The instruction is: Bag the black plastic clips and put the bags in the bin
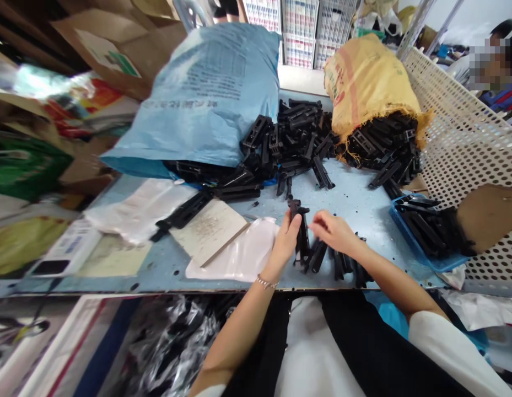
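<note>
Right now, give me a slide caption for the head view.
Left hand holding a black part, right hand close by, blue bag and yellow sack beyond.

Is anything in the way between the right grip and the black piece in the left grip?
Nothing visible: the right grip is close beside the black piece in the left grip. Other black pieces lie on the table, not between them.

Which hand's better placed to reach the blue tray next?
Likely right: the right hand is nearer the blue tray, while the left hand grips a black part. Whether the right holds anything is unclear.
</note>
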Demonstrator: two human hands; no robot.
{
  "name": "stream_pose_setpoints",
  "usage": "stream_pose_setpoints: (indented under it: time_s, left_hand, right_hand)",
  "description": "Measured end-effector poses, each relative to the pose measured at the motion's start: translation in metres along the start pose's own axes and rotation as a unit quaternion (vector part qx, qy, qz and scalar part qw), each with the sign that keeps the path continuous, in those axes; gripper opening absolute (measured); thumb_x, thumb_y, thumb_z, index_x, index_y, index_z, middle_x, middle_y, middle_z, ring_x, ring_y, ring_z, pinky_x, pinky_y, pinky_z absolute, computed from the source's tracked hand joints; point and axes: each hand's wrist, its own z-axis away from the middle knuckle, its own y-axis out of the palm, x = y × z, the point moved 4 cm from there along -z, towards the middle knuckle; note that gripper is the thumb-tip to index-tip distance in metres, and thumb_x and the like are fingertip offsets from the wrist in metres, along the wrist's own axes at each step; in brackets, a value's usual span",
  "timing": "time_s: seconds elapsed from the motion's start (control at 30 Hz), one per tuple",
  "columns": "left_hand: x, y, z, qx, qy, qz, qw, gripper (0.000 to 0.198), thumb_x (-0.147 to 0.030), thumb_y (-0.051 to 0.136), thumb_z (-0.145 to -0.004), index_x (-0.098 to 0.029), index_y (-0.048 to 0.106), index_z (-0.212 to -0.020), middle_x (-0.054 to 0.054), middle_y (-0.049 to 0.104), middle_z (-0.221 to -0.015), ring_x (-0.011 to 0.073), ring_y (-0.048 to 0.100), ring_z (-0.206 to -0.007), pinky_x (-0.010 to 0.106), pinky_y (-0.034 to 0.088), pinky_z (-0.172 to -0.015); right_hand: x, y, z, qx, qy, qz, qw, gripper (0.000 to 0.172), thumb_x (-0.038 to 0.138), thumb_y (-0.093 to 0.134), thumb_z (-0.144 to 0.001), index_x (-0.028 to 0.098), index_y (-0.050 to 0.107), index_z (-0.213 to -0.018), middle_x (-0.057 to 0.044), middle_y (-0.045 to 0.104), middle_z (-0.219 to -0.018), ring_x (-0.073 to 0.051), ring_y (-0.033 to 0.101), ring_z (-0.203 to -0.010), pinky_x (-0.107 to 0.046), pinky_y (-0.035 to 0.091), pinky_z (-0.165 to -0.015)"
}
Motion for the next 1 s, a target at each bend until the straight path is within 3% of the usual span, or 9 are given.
stream_pose_setpoints:
  time_s: [0.1, 0.3, 0.47, 0.6, 0.67, 0.77, 0.87, 0.93, 1.0]
  left_hand:
    - [-0.021, -0.005, 0.026, 0.032, -0.011, -0.026, 0.999, 0.057, -0.059, 0.051, -0.096, -0.021, 0.048, -0.14, 0.007, 0.07, -0.112, 0.0211, 0.068, -0.1, 0.033, 0.053, -0.088]
    - [-0.046, -0.003, 0.05, 0.082, -0.074, -0.001, 0.994, 0.068, -0.064, 0.051, -0.094, -0.021, 0.043, -0.145, 0.002, 0.068, -0.082, 0.0175, 0.066, -0.064, 0.029, 0.055, -0.061]
    - [-0.046, -0.004, 0.056, 0.116, -0.086, -0.032, 0.989, 0.072, -0.063, 0.048, -0.094, -0.016, 0.043, -0.147, 0.008, 0.07, -0.086, 0.0233, 0.069, -0.07, 0.037, 0.058, -0.067]
    - [-0.047, -0.012, 0.056, 0.034, 0.061, -0.124, 0.99, 0.075, -0.061, 0.06, -0.087, -0.018, 0.046, -0.146, 0.017, 0.068, -0.12, 0.0315, 0.068, -0.107, 0.044, 0.055, -0.09]
    - [-0.037, -0.013, 0.053, 0.069, -0.001, -0.066, 0.995, 0.073, -0.065, 0.058, -0.087, -0.019, 0.048, -0.143, 0.011, 0.073, -0.099, 0.0275, 0.072, -0.088, 0.04, 0.058, -0.077]
    - [-0.019, -0.012, 0.049, 0.16, -0.195, 0.065, 0.965, 0.07, -0.074, 0.053, -0.085, -0.016, 0.058, -0.123, 0.003, 0.067, -0.063, 0.0201, 0.064, -0.052, 0.03, 0.051, -0.052]
    - [-0.008, -0.006, 0.054, 0.232, -0.357, 0.134, 0.895, 0.068, -0.079, 0.051, -0.082, -0.013, 0.064, -0.092, 0.007, 0.066, -0.059, 0.0182, 0.061, -0.047, 0.027, 0.047, -0.047]
    - [-0.007, -0.001, 0.059, 0.25, -0.385, 0.136, 0.878, 0.07, -0.08, 0.046, -0.084, -0.013, 0.065, -0.091, 0.008, 0.065, -0.06, 0.0185, 0.062, -0.048, 0.028, 0.048, -0.048]
    - [-0.011, 0.001, 0.06, 0.202, -0.287, 0.077, 0.933, 0.07, -0.077, 0.046, -0.087, -0.013, 0.065, -0.11, 0.007, 0.068, -0.067, 0.0212, 0.065, -0.055, 0.032, 0.053, -0.055]
  right_hand:
    - [0.005, -0.02, -0.001, -0.063, -0.068, 0.129, 0.987, 0.019, 0.035, 0.049, -0.103, 0.019, 0.057, -0.106, -0.006, 0.067, -0.089, -0.021, 0.061, -0.085, -0.031, 0.044, -0.073]
    - [0.011, -0.02, -0.009, -0.022, -0.223, 0.248, 0.943, 0.031, 0.036, 0.039, -0.106, 0.017, 0.061, -0.095, -0.011, 0.063, -0.088, -0.023, 0.056, -0.084, -0.034, 0.045, -0.071]
    - [0.008, -0.006, 0.001, 0.035, -0.117, -0.032, 0.992, 0.047, 0.058, 0.038, -0.101, 0.022, 0.049, -0.074, -0.001, 0.05, -0.067, -0.016, 0.046, -0.06, -0.029, 0.039, -0.055]
    - [0.003, 0.021, 0.01, 0.128, 0.063, -0.311, 0.94, 0.055, 0.068, 0.02, -0.099, 0.024, 0.043, -0.073, 0.008, 0.032, -0.053, -0.011, 0.025, -0.042, -0.025, 0.028, -0.041]
    - [0.003, 0.022, 0.01, 0.135, 0.059, -0.256, 0.956, 0.055, 0.066, 0.022, -0.1, 0.023, 0.047, -0.076, 0.006, 0.039, -0.055, -0.012, 0.032, -0.043, -0.025, 0.031, -0.043]
    - [0.006, 0.004, 0.008, 0.05, -0.076, 0.023, 0.996, 0.046, 0.055, 0.036, -0.104, 0.02, 0.056, -0.083, -0.005, 0.059, -0.074, -0.017, 0.053, -0.065, -0.028, 0.042, -0.057]
    - [0.007, -0.002, 0.011, 0.031, -0.222, 0.227, 0.948, 0.04, 0.044, 0.04, -0.105, 0.018, 0.058, -0.081, -0.009, 0.062, -0.078, -0.02, 0.057, -0.073, -0.031, 0.042, -0.062]
    - [0.005, 0.0, 0.014, 0.035, -0.25, 0.234, 0.939, 0.044, 0.045, 0.038, -0.106, 0.019, 0.057, -0.076, -0.008, 0.06, -0.073, -0.019, 0.055, -0.069, -0.03, 0.04, -0.06]
    - [0.002, 0.003, 0.014, 0.022, -0.202, 0.141, 0.969, 0.05, 0.053, 0.033, -0.105, 0.02, 0.054, -0.074, -0.006, 0.058, -0.07, -0.018, 0.052, -0.064, -0.03, 0.039, -0.058]
